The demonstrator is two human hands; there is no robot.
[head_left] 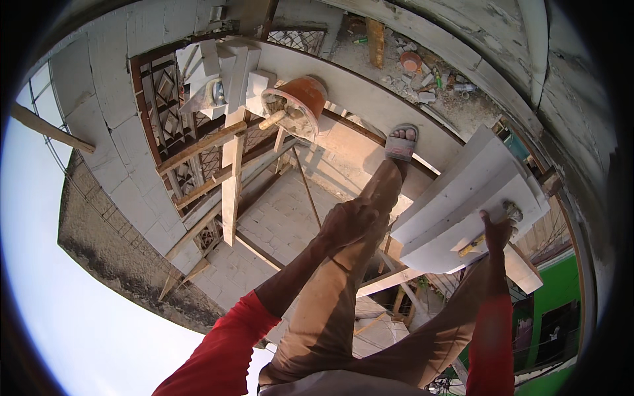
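My left hand (349,223) lies on my raised leg near the knee, its fingers resting over the trouser cloth with no tool in them. My right hand (498,232) is on a pale grey block (436,228) at the right. It is closed around a hammer-like tool with a yellowish handle (470,246). A crusted grey head (512,211) shows beyond the fingers. Other large pale blocks (462,175) are stacked against this one. Left of my foot, an orange bucket (310,96) holds grey mortar, and a wooden tool handle (272,120) sticks out of it.
My sandalled foot (401,142) stands on a narrow ledge (360,86). Cut block pieces (228,72) are piled beyond the bucket. Wooden scaffold planks (231,185) cross at the left, above a paved floor (284,204) far below. Rubble (422,76) lies past the ledge.
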